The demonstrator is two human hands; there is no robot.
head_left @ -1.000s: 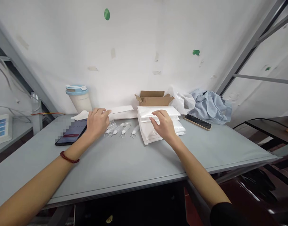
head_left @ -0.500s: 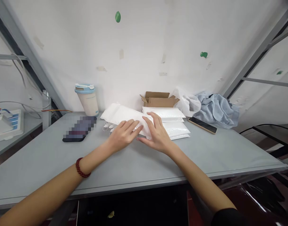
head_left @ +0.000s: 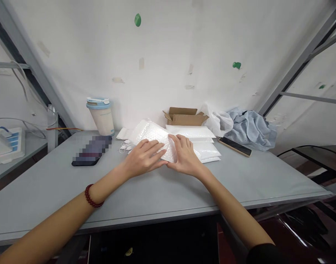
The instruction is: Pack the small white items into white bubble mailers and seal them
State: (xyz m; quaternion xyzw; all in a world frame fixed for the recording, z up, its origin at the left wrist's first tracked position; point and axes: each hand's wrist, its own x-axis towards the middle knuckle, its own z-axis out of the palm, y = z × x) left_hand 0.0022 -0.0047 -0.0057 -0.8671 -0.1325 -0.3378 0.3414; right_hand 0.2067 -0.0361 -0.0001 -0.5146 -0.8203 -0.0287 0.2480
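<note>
Now both your hands, left (head_left: 142,158) and right (head_left: 186,158), press their spread fingers flat on a bubble mailer (head_left: 153,135), pinning its near edge to the worktop (head_left: 162,190) beside the stack (head_left: 205,146).

On the bench (head_left: 162,190) in front of me, my left hand (head_left: 143,157) and right hand (head_left: 186,157) lie side by side on a bubble mailer (head_left: 154,135), near the middle. Just right of it sits a stack of mailers (head_left: 203,141), and behind that stack a cardboard box (head_left: 186,116) stands against the wall. Right of the box lie a plastic bag (head_left: 219,121) and a cloth (head_left: 252,126), with a phone (head_left: 235,146) before them. To the left I see a tablet (head_left: 91,156), a cup (head_left: 100,115) behind it, and small packets (head_left: 125,146) under the mailer's left edge.
</note>
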